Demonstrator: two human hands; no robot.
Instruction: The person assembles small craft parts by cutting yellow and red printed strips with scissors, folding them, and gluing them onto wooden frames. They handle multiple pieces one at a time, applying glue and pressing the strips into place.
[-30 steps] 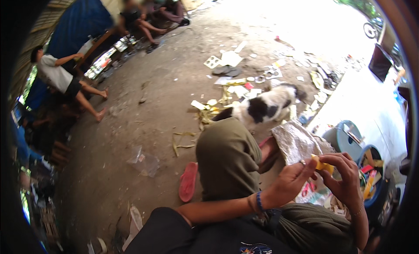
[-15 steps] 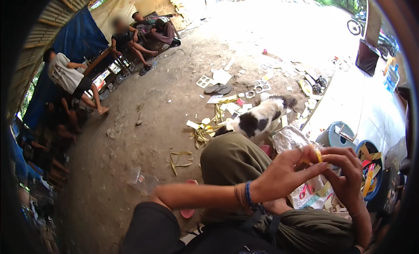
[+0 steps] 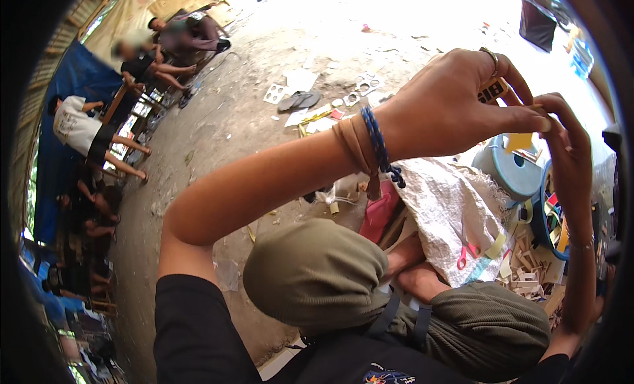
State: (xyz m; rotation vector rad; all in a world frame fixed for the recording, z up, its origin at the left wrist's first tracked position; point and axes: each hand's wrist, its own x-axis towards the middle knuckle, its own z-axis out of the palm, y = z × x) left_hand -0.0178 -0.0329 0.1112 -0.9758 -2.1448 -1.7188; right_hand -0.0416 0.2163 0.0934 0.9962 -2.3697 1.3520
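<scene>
Both of my hands are raised to the upper right, their fingertips meeting around a thin yellow strip (image 3: 519, 142) with dark printing on one part. My left hand (image 3: 456, 103) pinches the strip between thumb and fingers; its wrist wears a blue braided band. My right hand (image 3: 566, 123) closes on the strip's other side. Part of the strip is hidden behind the fingers, so its full shape cannot be told. Below the hands, pink-handled scissors (image 3: 467, 254) lie on a white woven sack (image 3: 439, 209) in front of my crossed legs.
A blue-grey round tub (image 3: 507, 167) and a blue bucket (image 3: 555, 242) of coloured strips stand at the right. Small wooden pieces (image 3: 525, 268) lie beside the sack. Dark sandals (image 3: 299, 101) and paper scraps are on the dirt floor. Several people sit along the left side.
Both hands have risen with the yellow strip, and more of it shows. The view has shifted, and my left forearm now covers where the black-and-white animal stood.
</scene>
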